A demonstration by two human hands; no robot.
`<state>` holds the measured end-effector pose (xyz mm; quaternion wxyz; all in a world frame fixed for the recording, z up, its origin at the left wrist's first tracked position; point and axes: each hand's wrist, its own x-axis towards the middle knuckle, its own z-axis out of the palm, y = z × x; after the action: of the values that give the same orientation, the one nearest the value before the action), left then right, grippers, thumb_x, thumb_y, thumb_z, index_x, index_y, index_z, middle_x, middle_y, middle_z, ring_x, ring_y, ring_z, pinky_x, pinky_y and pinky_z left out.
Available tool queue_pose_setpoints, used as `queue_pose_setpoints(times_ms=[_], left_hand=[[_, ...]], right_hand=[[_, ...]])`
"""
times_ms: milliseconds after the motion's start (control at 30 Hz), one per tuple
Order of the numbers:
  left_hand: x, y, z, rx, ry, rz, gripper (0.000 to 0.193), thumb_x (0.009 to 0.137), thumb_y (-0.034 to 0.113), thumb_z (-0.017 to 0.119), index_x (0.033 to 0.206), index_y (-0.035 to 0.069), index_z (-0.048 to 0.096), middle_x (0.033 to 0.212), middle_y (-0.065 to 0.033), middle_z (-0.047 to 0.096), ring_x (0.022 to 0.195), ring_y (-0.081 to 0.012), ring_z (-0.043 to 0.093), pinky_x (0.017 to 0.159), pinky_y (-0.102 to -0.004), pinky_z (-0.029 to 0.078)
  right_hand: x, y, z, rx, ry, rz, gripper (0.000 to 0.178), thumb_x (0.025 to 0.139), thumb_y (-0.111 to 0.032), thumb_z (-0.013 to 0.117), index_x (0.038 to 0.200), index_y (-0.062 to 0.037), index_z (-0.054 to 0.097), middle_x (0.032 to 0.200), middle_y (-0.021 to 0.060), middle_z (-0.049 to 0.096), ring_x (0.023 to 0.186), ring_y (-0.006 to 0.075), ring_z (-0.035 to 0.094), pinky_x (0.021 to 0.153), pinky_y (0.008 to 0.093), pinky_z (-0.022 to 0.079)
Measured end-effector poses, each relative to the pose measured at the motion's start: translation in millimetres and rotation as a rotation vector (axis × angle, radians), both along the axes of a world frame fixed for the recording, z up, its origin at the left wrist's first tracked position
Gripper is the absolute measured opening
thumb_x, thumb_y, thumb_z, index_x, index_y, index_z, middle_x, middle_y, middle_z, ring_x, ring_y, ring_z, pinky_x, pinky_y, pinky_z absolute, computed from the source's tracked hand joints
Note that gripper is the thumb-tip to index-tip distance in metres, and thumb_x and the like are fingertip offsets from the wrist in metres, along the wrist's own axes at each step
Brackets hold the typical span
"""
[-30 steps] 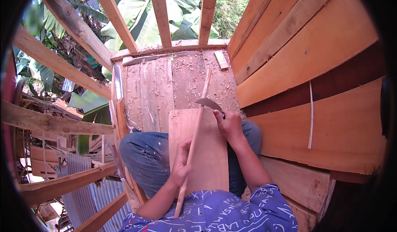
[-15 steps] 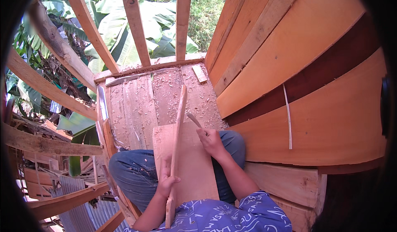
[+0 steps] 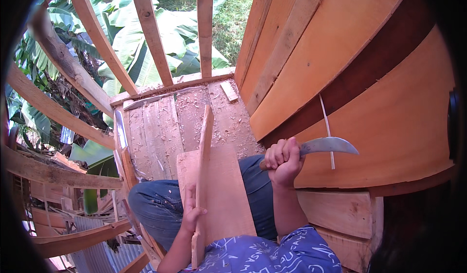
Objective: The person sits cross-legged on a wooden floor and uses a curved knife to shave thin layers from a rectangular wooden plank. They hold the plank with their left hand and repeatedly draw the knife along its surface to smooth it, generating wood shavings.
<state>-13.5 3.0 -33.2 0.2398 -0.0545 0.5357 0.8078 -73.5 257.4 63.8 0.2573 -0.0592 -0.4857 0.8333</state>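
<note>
My right hand point(image 3: 283, 162) is closed round the wooden handle of a knife with a curved blade point(image 3: 331, 145). It is raised to the right of my lap, and the blade points right. My left hand point(image 3: 192, 213) grips a long, narrow wooden strip point(image 3: 205, 149) near its lower end, thumb on the right side. Under the strip a wide flat board point(image 3: 226, 190) lies across my lap, its near end hidden by my shirt. The knife is apart from the strip.
Wood shavings litter the plank floor point(image 3: 160, 127), where a small wood offcut point(image 3: 228, 91) lies near the far edge. Upright slats point(image 3: 151, 27) stand ahead and to the left, with banana leaves beyond. Large boards point(image 3: 384, 122) line the right side, and a thin pale stick point(image 3: 327, 127) hangs there.
My right hand has swung up and to the right with the knife, away from the strip; its blade has turned to point right. My left hand still holds the strip.
</note>
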Motion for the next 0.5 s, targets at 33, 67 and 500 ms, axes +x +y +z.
queue_pose_setpoints(times_ms=[33, 67, 500], left_hand=[[-2, 2, 6, -0.024, -0.008, 0.002, 0.097, 0.051, 0.014, 0.060, 0.143, 0.003, 0.031, 0.142, -0.0127, 0.040, 0.139, -0.0253, 0.033, 0.116, -0.0326, 0.021], [-3, 4, 11, -0.047, -0.016, 0.006, 0.097, 0.051, 0.014, 0.060, 0.143, 0.003, 0.031, 0.141, -0.0127, 0.040, 0.138, -0.0252, 0.033, 0.116, -0.0325, 0.022], [-7, 0, -4, 0.026, 0.042, -0.035, 0.093, 0.055, 0.012, 0.060, 0.143, 0.005, 0.031, 0.143, -0.0124, 0.038, 0.138, -0.0248, 0.033, 0.116, -0.0334, 0.025]], right_hand=[[-1, 10, 5, 0.014, -0.007, 0.048, 0.047, 0.105, -0.024, 0.042, 0.060, -0.0115, 0.035, 0.048, -0.0018, 0.032, 0.037, 0.0076, 0.032, 0.036, 0.0250, 0.028], [-3, 13, 6, 0.028, -0.013, 0.097, 0.048, 0.106, -0.026, 0.039, 0.060, -0.0113, 0.034, 0.048, -0.0018, 0.030, 0.036, 0.0076, 0.031, 0.035, 0.0251, 0.029], [-11, -42, -88, 1.387, -0.408, 0.308, 0.072, 0.085, -0.070, 0.056, 0.067, -0.0016, 0.067, 0.061, 0.0210, 0.061, 0.062, 0.0374, 0.066, 0.057, 0.0456, 0.052]])
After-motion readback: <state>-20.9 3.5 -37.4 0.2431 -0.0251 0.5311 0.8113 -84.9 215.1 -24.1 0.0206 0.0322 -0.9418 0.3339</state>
